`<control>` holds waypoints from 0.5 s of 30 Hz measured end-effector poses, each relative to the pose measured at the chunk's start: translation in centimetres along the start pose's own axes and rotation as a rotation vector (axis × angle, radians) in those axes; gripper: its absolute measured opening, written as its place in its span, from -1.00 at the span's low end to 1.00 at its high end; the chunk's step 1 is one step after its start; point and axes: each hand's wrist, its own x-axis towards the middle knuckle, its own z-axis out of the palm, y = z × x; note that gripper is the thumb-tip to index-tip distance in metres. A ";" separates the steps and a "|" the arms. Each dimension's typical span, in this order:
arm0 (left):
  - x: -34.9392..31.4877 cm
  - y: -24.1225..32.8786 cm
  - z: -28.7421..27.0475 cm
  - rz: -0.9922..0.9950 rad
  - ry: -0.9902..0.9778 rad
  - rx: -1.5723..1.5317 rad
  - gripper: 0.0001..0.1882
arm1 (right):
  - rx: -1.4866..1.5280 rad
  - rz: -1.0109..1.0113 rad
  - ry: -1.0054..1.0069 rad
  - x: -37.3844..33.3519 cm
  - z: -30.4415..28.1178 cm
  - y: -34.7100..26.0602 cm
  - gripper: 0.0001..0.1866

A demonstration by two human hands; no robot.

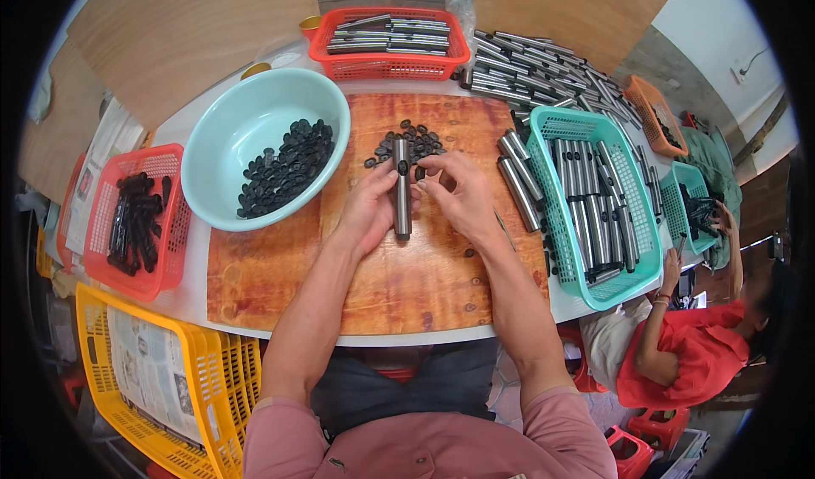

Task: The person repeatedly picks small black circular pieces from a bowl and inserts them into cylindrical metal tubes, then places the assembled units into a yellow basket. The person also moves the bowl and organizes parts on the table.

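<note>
Hands meet over the board (399, 284): left hand (369, 212) grips a steel tube (401, 192) upright along the wood, right hand (458, 192) pinches a black cap (422, 172) beside its top, cap pile (412, 144) within reach.

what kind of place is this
Probably a small assembly workshop doing hand piecework. Baskets hold many identical metal tubes, a bowl holds small black caps, and another person sits nearby at a similar basket.
</note>
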 end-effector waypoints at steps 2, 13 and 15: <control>0.0 -0.2 0.3 -0.012 0.002 0.016 -0.60 | 0.006 -0.052 0.021 -0.1 0.7 0.3 -0.69; -0.5 -0.5 0.9 -0.032 0.025 0.032 -0.52 | -0.116 -0.170 0.060 -0.5 1.1 0.3 -0.74; -0.5 -0.5 0.9 -0.033 0.035 0.032 -0.52 | -0.129 -0.189 0.071 -0.5 1.2 0.4 -0.74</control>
